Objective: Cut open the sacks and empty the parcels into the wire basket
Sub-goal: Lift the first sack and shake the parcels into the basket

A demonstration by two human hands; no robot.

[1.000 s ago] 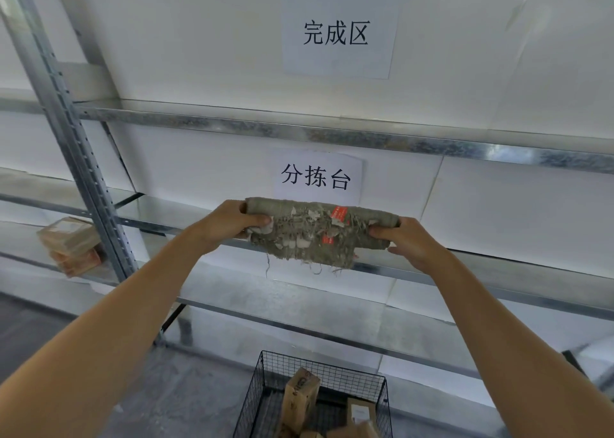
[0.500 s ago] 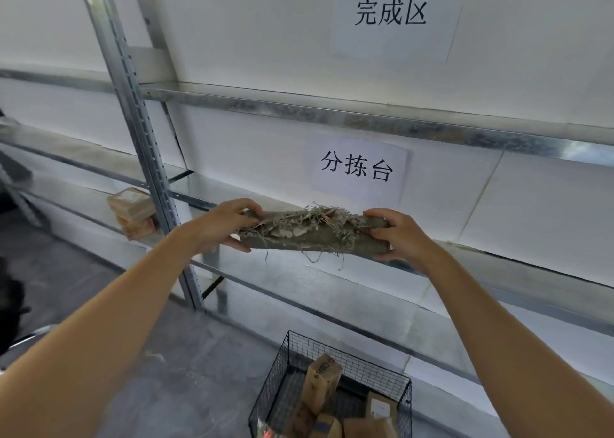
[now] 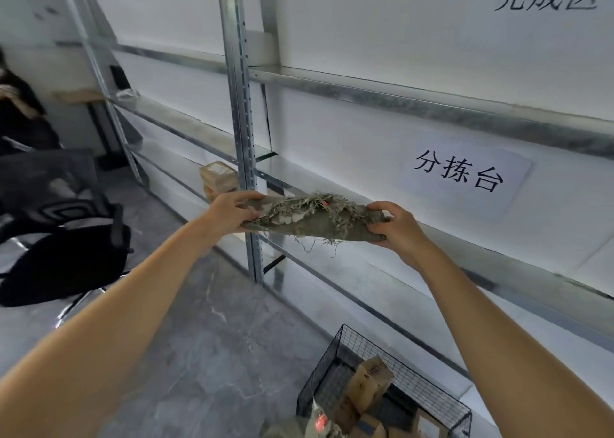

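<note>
wire basket point(image 3: 320, 376) stands on the floor at lower right, with parcels point(image 3: 372, 381) already inside; it sat lower centre one second ago, so the view has swung left; both forearms extend forward and up; left hand point(image 3: 229, 211) grips the left end of the sack point(image 3: 315, 225), fingers curled over the top edge; right hand point(image 3: 395, 225) clenches the right end, thumb beneath; the sack is held level in the air, above and to the left of the basket, in front of the shelf upright point(image 3: 244, 138); its frayed flap hung down one second ago and now lies folded on top; judgement: this sack is emptied and is being carried away leftward; boxes point(image 3: 219, 178) rest on the shelf behind; wall sign point(image 3: 460, 176) beyond.
</note>
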